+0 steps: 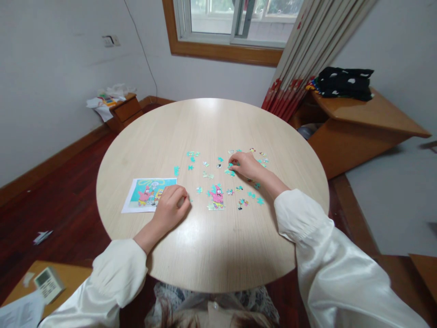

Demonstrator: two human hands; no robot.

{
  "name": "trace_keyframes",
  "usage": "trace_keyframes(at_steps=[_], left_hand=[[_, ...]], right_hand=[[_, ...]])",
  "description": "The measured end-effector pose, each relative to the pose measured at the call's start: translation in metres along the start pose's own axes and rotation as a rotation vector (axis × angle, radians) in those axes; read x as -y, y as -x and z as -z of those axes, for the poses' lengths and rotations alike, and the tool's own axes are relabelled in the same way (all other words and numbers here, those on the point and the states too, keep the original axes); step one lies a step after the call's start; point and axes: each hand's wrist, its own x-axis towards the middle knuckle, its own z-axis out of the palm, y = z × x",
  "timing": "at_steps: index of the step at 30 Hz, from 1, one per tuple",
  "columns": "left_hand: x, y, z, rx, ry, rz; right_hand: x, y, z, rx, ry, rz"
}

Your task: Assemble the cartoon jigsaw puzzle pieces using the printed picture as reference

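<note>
A joined patch of jigsaw puzzle (216, 199) with a pink cartoon figure lies near the middle of the round table. Loose puzzle pieces, many of them turquoise, are scattered beyond it and to its right. My right hand (246, 165) reaches among them, its thumb and fingertips pinched at a turquoise puzzle piece (231, 166). On the left lies a printed reference picture (143, 193) of cartoon figures. My left hand (173, 202) rests over its right edge with the fingers curled in. Whatever the left fingers hold, if anything, is hidden.
The round wooden table (211, 255) fills the middle of the view. A wooden desk (368, 118) with a black patterned cloth (346, 83) stands at the right. At lower left, a calculator-like device (48, 284) lies beside papers. A small cabinet (126, 109) stands at back left.
</note>
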Motion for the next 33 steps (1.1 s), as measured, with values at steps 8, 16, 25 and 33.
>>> trace_keyframes(at_steps=[8, 16, 25, 33], left_hand=[[0.000, 0.001, -0.001, -0.001, 0.000, -0.025], [0.000, 0.001, 0.000, 0.013, 0.001, -0.040], [-0.001, 0.000, 0.000, -0.016, 0.001, -0.083], [-0.002, 0.000, 0.000, -0.018, -0.005, -0.087]], right_hand=[[0.050, 0.019, 0.003, 0.160, -0.573, 0.015], [0.085, 0.028, -0.005, 0.474, -0.672, 0.028], [0.083, 0.027, -0.006, 0.472, -0.625, -0.018], [0.087, 0.026, -0.005, 0.496, -0.552, -0.008]])
